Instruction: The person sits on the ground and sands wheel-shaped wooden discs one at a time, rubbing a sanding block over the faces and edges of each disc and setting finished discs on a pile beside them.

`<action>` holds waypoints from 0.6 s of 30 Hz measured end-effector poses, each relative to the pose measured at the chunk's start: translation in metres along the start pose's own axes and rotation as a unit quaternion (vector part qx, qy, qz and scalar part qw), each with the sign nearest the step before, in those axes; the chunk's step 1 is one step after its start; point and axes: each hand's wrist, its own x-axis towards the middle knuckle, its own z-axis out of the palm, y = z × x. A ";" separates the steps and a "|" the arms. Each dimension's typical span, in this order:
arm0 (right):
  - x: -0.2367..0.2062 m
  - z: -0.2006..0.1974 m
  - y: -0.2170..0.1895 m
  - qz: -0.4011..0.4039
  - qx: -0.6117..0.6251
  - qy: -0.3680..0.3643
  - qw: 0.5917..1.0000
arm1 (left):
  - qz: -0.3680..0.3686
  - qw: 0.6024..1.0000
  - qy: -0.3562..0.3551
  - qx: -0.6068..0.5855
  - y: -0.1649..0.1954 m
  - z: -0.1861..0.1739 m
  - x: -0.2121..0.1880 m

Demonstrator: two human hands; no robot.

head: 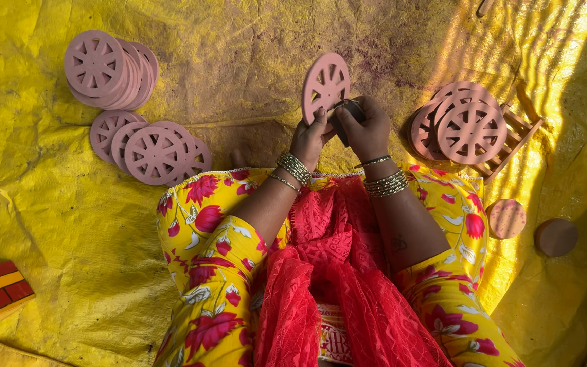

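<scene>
Red scarf (348,285) over lap nearest. Left hand (309,139) grips pink wheel disc (325,85) upright by lower edge. Right hand (368,129) closed on small dark tool (348,115) touching disc. Disc stacks left (113,71) and right (467,126); open yellow tarp (239,47) between.

No package, label, sign or screen shows in this view. The things lying about are bare and unwrapped, with no printed wrapper or tag on any of them.
</scene>
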 end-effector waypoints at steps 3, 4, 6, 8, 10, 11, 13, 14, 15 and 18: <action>0.005 -0.001 0.008 0.056 0.137 0.020 0.989 | 0.006 1.000 0.009 -0.020 -0.003 -0.001 0.000; 0.006 -0.001 0.009 0.037 0.096 0.000 0.995 | 0.014 1.000 0.021 -0.003 -0.002 -0.002 0.000; 0.009 -0.002 0.012 -0.013 -0.034 -0.048 0.998 | 0.028 0.998 0.048 0.035 0.000 -0.004 0.001; 0.010 -0.002 0.012 -0.076 -0.212 -0.102 0.969 | 0.009 0.999 0.038 0.003 0.003 -0.006 0.002; 0.011 -0.002 0.013 -0.070 -0.197 -0.083 0.974 | -0.026 0.999 0.036 0.006 0.005 -0.007 0.002; 0.012 -0.001 0.015 -0.068 -0.189 -0.073 0.977 | -0.052 0.997 0.040 0.027 0.005 -0.006 0.002; 0.013 0.000 0.015 0.014 0.039 -0.020 0.999 | -0.082 0.996 0.041 0.018 0.004 -0.004 0.000; 0.014 0.000 0.016 0.054 0.154 0.008 0.987 | -0.086 0.996 0.039 -0.013 0.002 -0.003 -0.001; 0.015 0.000 0.016 0.058 0.186 0.018 0.981 | -0.088 0.995 0.035 -0.044 0.001 -0.002 -0.001; 0.016 0.000 0.017 0.053 0.213 0.011 0.975 | -0.005 0.996 0.031 0.080 -0.003 -0.001 -0.001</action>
